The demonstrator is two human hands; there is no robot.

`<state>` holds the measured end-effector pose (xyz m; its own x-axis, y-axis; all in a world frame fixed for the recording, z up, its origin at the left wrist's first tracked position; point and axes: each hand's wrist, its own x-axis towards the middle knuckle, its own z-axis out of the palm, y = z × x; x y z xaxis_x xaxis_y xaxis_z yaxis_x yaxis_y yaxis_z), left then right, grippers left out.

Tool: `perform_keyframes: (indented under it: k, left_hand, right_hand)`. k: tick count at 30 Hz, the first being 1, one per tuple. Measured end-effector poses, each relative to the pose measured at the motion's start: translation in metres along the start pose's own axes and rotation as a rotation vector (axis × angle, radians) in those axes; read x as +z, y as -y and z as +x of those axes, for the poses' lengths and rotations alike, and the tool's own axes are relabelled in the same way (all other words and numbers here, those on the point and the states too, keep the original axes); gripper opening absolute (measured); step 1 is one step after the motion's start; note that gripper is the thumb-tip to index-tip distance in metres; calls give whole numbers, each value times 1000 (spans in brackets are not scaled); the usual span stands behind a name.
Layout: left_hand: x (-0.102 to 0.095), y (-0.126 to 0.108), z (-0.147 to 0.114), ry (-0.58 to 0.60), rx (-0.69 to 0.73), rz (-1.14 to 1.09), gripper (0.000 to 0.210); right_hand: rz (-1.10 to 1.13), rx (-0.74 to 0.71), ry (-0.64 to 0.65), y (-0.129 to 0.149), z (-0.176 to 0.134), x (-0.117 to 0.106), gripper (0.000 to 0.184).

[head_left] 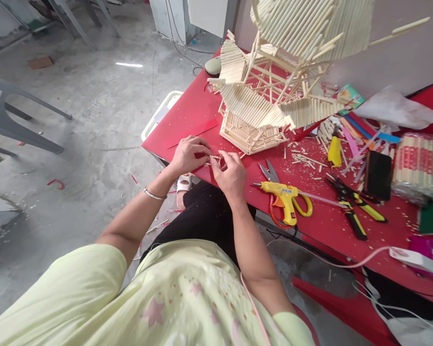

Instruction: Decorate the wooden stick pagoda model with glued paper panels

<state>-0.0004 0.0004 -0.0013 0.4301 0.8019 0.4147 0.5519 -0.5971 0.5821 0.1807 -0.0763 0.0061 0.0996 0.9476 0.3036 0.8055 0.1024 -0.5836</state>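
My left hand [192, 154] and my right hand [229, 174] meet over the front edge of the red table [187, 115]. Between their closed fingertips is a small piece made of short wooden sticks [215, 158], partly hidden by the fingers. Both hands pinch it, one from each side. Just beyond them stands a large model building of wooden sticks [252, 139], with sloping stick roofs and an open frame. To the right of my right hand lie a yellow glue gun [283, 196] with a clear glue stick in it and a pair of scissors [269, 172].
Pliers [350, 206], a black phone [378, 175], a yellow-handled tool [334, 151] and bagged stick bundles [419, 163] lie at the right among stick scraps. A pink cable [332, 263] hangs along the front edge. A grey stool [21, 105] stands on the floor at left.
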Motion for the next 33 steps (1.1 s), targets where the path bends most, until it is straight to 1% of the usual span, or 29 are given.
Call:
perform_keyframes:
  k: [5, 10, 16, 22, 25, 33]
  left_hand:
    - [0, -2, -1, -4, -1, 9, 14]
    - [0, -1, -2, -15, 23, 10, 14]
    - [0, -2, -1, 4, -11, 15, 14]
    - [0, -2, -2, -1, -10, 14, 13]
    - [1, -2, -2, -3, -18, 9, 13]
    - [-2, -4, -2, 1, 27, -9, 15]
  right_hand:
    - [-26, 42, -39, 3, 3, 4, 40]
    - [5, 61, -32, 4, 2, 4, 37]
    - [30, 69, -46, 4, 3, 4, 36]
    - [-11, 74, -8, 4, 3, 3, 37]
    - [-4, 71, -18, 4, 2, 3, 37]
    - [-23, 60, -30, 5, 3, 3, 36]
